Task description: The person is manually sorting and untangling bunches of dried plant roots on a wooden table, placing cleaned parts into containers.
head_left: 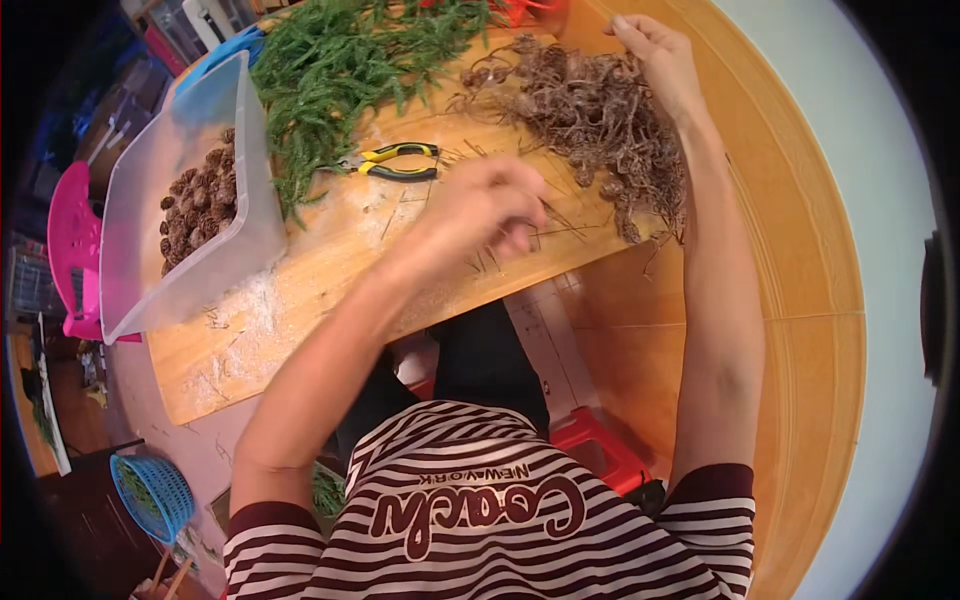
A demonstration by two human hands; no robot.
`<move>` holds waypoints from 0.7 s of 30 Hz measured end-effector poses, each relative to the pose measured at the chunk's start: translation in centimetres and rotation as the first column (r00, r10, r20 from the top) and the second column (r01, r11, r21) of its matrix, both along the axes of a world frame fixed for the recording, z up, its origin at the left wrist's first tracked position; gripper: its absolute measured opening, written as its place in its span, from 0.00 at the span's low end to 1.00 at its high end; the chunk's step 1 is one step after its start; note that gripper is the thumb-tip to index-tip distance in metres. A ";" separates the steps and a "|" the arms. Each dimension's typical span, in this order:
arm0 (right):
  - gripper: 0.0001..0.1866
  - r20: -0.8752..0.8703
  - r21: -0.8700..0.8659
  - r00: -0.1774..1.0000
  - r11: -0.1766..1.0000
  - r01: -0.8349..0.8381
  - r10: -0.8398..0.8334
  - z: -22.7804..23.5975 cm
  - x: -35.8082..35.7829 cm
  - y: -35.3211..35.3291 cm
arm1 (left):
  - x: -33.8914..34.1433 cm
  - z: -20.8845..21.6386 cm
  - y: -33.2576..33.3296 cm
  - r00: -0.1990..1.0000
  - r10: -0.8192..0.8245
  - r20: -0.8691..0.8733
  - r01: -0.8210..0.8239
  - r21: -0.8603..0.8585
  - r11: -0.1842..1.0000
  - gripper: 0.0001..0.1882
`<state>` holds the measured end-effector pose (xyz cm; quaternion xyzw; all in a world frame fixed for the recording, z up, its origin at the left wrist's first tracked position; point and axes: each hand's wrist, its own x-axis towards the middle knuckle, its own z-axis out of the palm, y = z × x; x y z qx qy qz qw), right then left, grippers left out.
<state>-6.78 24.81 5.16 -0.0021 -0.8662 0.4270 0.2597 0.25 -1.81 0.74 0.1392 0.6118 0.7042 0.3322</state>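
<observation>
Wooden table (300, 300), near a pink chair (70, 240), bears brown sprigs (600, 110).

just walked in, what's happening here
A person is at a wooden table. The left hand, blurred, is over it, near pliers that lie unheld. The right hand is beside a tangled brown pile. Whether either hand holds anything is unclear. Green sprigs lie beyond the pliers, and brown cones sit in a clear tub.

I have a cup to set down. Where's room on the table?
Mostly bare: the table between the translucent bin and left forearm, with scattered bits. Crowded: far side, under greenery; right side, under brown dried plants.
</observation>
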 end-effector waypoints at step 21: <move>0.08 -0.112 -0.625 0.647 0.453 -0.636 0.754 0.8 1.7 0.1 | -5.6 4.5 3.5 -0.049 -0.438 -0.898 -0.292 -0.406 0.866 0.25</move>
